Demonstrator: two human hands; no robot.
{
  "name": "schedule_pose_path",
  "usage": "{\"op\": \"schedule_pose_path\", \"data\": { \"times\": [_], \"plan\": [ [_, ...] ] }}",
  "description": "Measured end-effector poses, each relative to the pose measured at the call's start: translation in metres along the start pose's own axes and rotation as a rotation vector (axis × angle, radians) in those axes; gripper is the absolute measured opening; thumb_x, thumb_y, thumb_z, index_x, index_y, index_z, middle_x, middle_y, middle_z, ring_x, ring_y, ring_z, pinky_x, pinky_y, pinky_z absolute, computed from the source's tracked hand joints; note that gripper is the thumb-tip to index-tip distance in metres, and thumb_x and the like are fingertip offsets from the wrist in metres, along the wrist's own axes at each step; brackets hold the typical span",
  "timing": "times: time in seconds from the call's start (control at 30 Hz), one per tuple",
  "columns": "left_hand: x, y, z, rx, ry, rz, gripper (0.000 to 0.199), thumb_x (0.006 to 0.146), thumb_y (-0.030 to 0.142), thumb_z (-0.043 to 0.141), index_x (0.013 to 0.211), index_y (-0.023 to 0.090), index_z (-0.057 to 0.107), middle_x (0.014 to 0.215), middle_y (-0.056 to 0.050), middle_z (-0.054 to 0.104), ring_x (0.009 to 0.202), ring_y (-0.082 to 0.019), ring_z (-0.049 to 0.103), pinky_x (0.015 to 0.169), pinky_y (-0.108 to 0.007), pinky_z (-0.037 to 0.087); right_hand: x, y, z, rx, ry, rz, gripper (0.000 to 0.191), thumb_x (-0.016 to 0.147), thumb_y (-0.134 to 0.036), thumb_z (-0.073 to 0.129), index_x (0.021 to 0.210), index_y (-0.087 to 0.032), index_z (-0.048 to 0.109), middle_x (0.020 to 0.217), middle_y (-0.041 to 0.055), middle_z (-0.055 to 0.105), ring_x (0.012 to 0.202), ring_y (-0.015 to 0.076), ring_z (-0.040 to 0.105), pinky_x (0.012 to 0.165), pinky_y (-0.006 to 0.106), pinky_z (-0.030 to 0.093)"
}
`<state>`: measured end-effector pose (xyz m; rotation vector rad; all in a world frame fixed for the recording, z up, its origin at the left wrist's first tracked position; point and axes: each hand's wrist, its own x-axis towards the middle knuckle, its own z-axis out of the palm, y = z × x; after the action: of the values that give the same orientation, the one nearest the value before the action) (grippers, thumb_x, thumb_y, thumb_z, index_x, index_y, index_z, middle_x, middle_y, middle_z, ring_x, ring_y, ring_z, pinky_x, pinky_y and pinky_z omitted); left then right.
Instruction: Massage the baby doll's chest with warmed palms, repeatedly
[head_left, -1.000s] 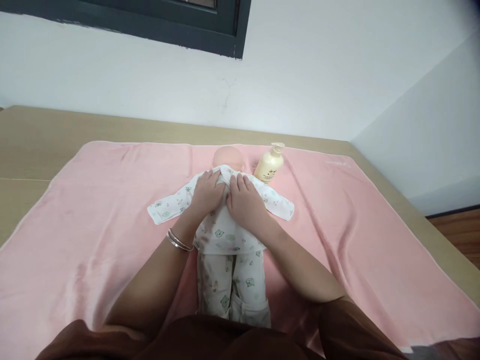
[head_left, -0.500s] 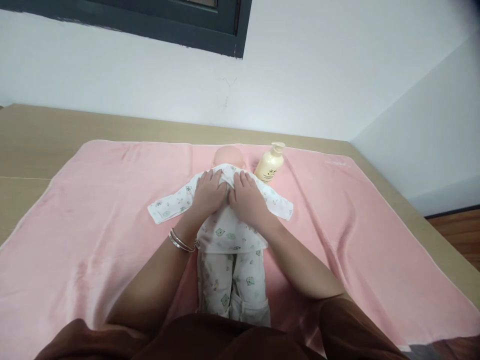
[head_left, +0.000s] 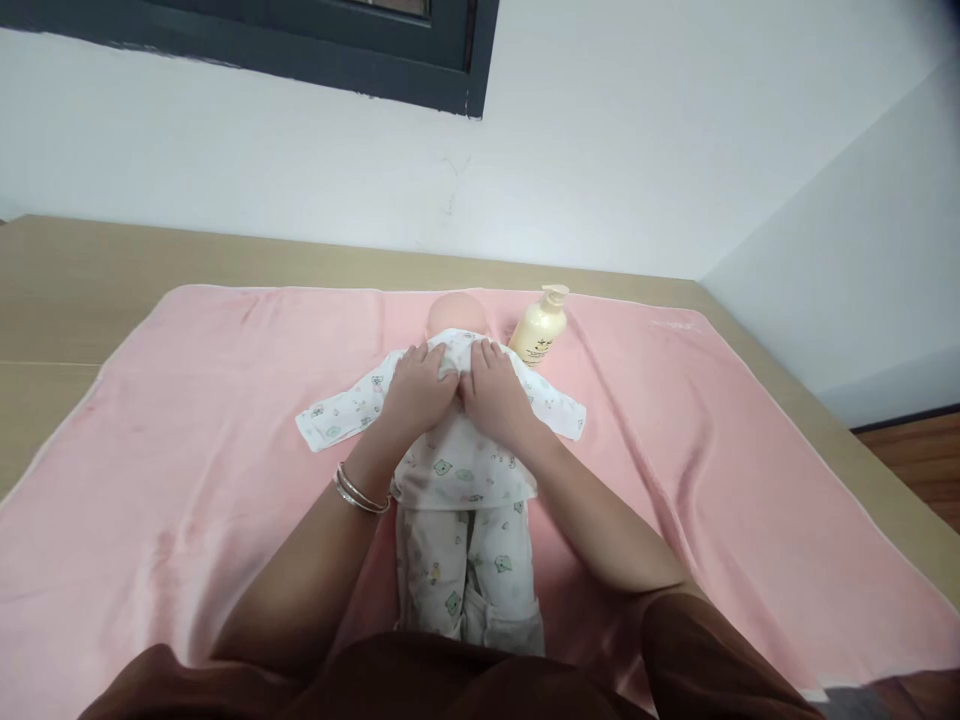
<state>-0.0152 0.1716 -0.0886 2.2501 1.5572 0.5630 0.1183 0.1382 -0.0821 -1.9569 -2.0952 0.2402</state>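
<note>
Left hand and right hand, flat and unclenched, apparently massage a white-clothed, pink-headed doll (a next stroke would need even pressure).

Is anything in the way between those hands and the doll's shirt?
Nothing visible: the left grip and right grip both rest directly on the shirt. The pump bottle is off to the right, not in between.

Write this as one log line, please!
doll: on pink blanket | left hand: on patterned top | right hand: on patterned top | pump bottle: beside doll
</note>
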Motion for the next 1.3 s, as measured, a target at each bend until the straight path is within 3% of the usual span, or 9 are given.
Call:
{"op": "schedule_pose_path", "data": {
  "times": [0.17, 0.37, 0.6, 0.83, 1.03, 1.3],
  "plan": [
    [0.008, -0.005, 0.011, -0.12, 0.174, -0.007, 0.042, 0.09, 0.025, 0.038, 0.121, 0.014, 0.063, 0.129, -0.014, 0.066, 0.124, -0.028, 0.056, 0.115, -0.048, 0.039, -0.022, -0.019, -0.003, -0.086, 0.037, -0.063, 0.058, 0.099, -0.025, 0.034, 0.151, 0.0, 0.036, 0.158, 0.0284, 0.034, 0.15, 0.0404, 0.029, 0.121, 0.057, 0.028],
    [0.003, -0.003, 0.019, -0.162, 0.243, -0.07, 0.045, 0.091, 0.029, 0.042, 0.128, 0.012, 0.062, 0.141, -0.012, 0.061, 0.141, -0.028, 0.046, 0.124, -0.048, 0.029, 0.006, 0.003, -0.003, 0.079, 0.012, -0.008, 0.058, 0.1, -0.03, 0.031, 0.149, -0.001, 0.04, 0.157, 0.0216, 0.039, 0.15, 0.0332, 0.031, 0.124, 0.049, 0.027],
    [0.001, -0.005, 0.022, -0.198, 0.341, 0.036, 0.037, 0.092, 0.028, 0.043, 0.117, 0.018, 0.068, 0.131, -0.007, 0.069, 0.132, -0.025, 0.055, 0.123, -0.049, 0.032, 0.017, 0.013, 0.015, 0.072, 0.119, -0.004, 0.06, 0.1, -0.034, 0.03, 0.148, 0.0, 0.041, 0.156, 0.021, 0.042, 0.148, 0.0321, 0.034, 0.123, 0.05, 0.025],
    [0.002, -0.004, 0.02, -0.174, 0.268, 0.008, 0.045, 0.091, 0.03, 0.045, 0.127, 0.01, 0.062, 0.14, -0.015, 0.061, 0.136, -0.025, 0.052, 0.122, -0.044, 0.034, 0.015, 0.014, 0.015, 0.07, 0.11, -0.01, 0.06, 0.099, -0.031, 0.027, 0.149, -0.001, 0.039, 0.157, 0.0198, 0.04, 0.149, 0.0314, 0.032, 0.123, 0.05, 0.024],
    [0.003, -0.006, 0.019, -0.171, 0.226, 0.021, 0.048, 0.087, 0.031, 0.047, 0.129, 0.013, 0.061, 0.142, -0.014, 0.06, 0.139, -0.027, 0.049, 0.125, -0.049, 0.028, 0.014, 0.015, 0.013, 0.052, 0.103, -0.017, 0.058, 0.101, -0.031, 0.025, 0.15, -0.003, 0.04, 0.158, 0.0195, 0.04, 0.149, 0.031, 0.032, 0.123, 0.051, 0.024],
    [0.01, -0.01, 0.014, -0.117, 0.186, 0.013, 0.049, 0.088, 0.028, 0.041, 0.129, 0.01, 0.06, 0.139, -0.016, 0.061, 0.134, -0.028, 0.051, 0.121, -0.046, 0.034, -0.011, -0.014, 0.006, -0.051, 0.138, -0.04, 0.058, 0.1, -0.027, 0.029, 0.149, 0.001, 0.039, 0.154, 0.0261, 0.041, 0.147, 0.0356, 0.035, 0.122, 0.051, 0.027]
  ]
}}
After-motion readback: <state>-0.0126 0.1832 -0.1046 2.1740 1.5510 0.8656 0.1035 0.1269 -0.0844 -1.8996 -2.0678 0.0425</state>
